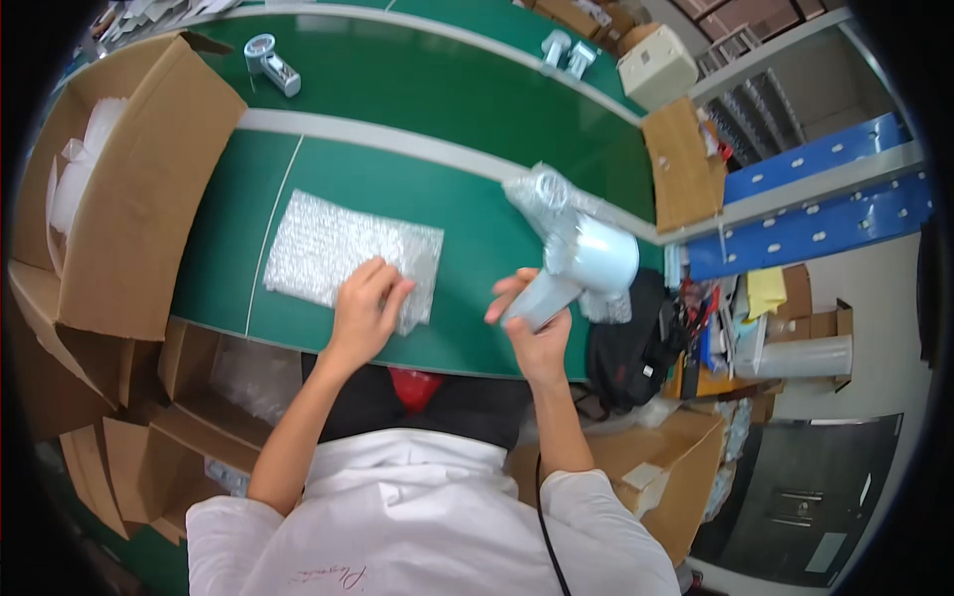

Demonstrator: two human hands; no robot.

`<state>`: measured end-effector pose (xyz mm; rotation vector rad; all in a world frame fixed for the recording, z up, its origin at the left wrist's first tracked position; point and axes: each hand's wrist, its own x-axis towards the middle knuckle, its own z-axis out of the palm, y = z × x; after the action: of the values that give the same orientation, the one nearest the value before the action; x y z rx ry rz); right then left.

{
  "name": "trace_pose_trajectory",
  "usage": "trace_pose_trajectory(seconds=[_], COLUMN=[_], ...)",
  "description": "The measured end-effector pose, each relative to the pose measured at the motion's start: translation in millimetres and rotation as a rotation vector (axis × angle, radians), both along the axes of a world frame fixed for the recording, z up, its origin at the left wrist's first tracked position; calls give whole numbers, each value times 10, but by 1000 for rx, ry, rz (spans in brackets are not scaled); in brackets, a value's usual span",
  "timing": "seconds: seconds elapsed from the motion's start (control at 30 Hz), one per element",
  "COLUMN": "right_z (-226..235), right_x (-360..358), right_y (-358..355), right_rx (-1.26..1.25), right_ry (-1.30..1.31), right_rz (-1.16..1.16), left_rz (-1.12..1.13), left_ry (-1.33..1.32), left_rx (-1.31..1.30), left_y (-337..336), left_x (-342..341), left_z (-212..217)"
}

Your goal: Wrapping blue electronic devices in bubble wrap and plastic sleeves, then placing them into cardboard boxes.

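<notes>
In the head view, the right hand's fingers wrap the handle of 1 pale blue gadget, unbagged, over the surface's right part. The left hand's fingers bunch on 1 flat bubble-wrap bag; I cannot tell whether they pinch. Bare room separates bag and gadget; the near edge is close.

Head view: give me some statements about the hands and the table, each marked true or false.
1. The right hand grips the pale blue device by its handle. True.
2. The left hand is inside a cardboard box. False: it is at the bubble wrap.
3. The tabletop is red. False: it is green.
4. The black bag lies to the right of the bubble wrap. True.
5. The pale blue device lies on the bubble wrap. False: it is apart from it, in the right hand.
</notes>
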<state>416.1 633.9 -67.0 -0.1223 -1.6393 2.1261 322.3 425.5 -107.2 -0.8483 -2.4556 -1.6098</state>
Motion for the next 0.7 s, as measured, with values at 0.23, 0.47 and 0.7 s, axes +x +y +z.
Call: trace_pose_trajectory(seconds=[0.23,0.47,0.7], right_z=[-189,-421,-483], right_x=[61,44,40], right_y=[92,145,144], right_rx=[1102,1359,1330], right_ry=[112,46,38], right_rz=[-588,-592,-654], left_rz=[-21,-2,-21], left_ry=[41,52,57], left_rx=[80,52,38], left_y=[105,80,46], left_x=[-73,-14,-17], left_z=[-120,-127,-102])
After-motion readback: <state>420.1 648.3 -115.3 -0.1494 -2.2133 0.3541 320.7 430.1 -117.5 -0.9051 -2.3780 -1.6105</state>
